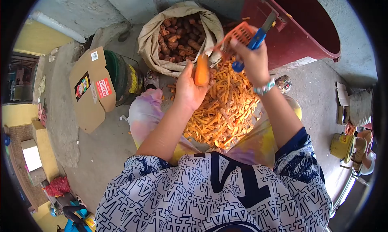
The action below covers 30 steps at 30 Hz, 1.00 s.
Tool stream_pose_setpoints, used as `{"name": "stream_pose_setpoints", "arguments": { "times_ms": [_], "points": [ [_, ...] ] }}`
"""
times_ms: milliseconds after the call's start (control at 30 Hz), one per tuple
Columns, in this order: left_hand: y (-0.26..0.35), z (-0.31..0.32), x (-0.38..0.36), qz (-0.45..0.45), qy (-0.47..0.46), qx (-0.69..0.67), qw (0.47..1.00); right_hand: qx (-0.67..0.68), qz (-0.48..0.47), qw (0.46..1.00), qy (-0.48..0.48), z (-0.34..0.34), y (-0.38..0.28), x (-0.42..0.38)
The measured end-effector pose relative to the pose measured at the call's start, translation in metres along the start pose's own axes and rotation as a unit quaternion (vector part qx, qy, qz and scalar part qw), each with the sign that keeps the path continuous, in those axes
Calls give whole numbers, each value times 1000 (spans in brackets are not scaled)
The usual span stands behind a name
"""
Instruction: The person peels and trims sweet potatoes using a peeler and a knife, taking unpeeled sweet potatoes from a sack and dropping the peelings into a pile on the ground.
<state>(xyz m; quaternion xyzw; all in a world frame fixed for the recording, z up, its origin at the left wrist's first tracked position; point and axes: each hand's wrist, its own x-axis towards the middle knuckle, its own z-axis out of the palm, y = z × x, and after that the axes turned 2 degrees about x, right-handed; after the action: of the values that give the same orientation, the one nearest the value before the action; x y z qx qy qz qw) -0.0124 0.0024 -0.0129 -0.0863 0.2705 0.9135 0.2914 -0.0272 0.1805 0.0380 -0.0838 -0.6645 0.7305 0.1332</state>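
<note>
My left hand (pixel 193 86) is closed around a peeled orange carrot (pixel 201 72), held upright over the pile of orange peelings (pixel 220 115) on the floor. In my right hand (pixel 252 58), up and to the right of the carrot, is a blue-handled knife (pixel 257 39); its metal blade points up toward the red bin. An orange plastic piece with slots (pixel 241 33), partly blurred, shows by the right-hand fingers, which hide part of it. Just beyond my left hand stands a cloth sack (pixel 151 46) with its rim rolled down, filled with unpeeled brownish-orange carrots (pixel 180 36).
A big red bin (pixel 293 34) stands at the back right, near the wall. To the left, an open cardboard flap (pixel 91 90) leans against a green bucket (pixel 115 76). Farther right, a person sits by a yellow bucket (pixel 342 146). Another person is at the lower left.
</note>
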Motion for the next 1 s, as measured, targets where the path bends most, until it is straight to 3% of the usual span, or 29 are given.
{"name": "stream_pose_setpoints", "arguments": {
  "times_ms": [67, 133, 200, 267, 333, 400, 467, 567, 667, 733, 767, 800, 867, 933, 1000],
  "points": [
    [-1, 10, 0, 11, -5, -22, 1000, 63, -20, 997, -40, 14, 0, -29],
    [0, 38, -4, 23, 121, -31, 992, 49, -24, 998, -41, 14, 4, -33],
    [-7, 19, -3, 22, 72, 2, 997, 15, 4, 999, -52, 12, 4, -26],
    [-11, -3, -1, 20, 20, 34, 999, 28, -42, 998, -26, 8, 15, -2],
    [-9, -15, -3, -47, -69, 42, 996, -1, -101, 993, 63, -8, 22, 29],
    [-5, 0, -11, -69, -54, 54, 995, 9, -38, 994, 106, -20, 19, 41],
    [-1, 10, -12, -32, 66, 86, 994, 68, -40, 994, 77, -19, 12, 28],
    [4, 1, -5, -23, 18, 59, 998, 38, -44, 998, -2, 5, -5, -22],
    [-2, 21, -7, 19, 69, 32, 997, 21, -61, 998, -25, 11, 0, -44],
    [-5, 23, -7, 26, 55, 27, 998, -6, 11, 1000, -20, 9, 0, -40],
    [-4, 26, -8, 33, 50, 56, 997, 8, -52, 998, -16, 11, 7, -32],
    [-3, 29, -9, 41, 45, 84, 995, 7, -53, 999, -13, 11, 6, -27],
    [3, 24, -6, 51, 37, 104, 993, 4, 46, 998, -50, 10, 3, -18],
    [5, 10, -4, 43, -19, 163, 985, 8, 29, 999, -45, 8, 9, -3],
    [-2, 10, -8, 33, 12, 179, 983, 20, 1, 999, 31, -7, 20, 21]
  ]
}}
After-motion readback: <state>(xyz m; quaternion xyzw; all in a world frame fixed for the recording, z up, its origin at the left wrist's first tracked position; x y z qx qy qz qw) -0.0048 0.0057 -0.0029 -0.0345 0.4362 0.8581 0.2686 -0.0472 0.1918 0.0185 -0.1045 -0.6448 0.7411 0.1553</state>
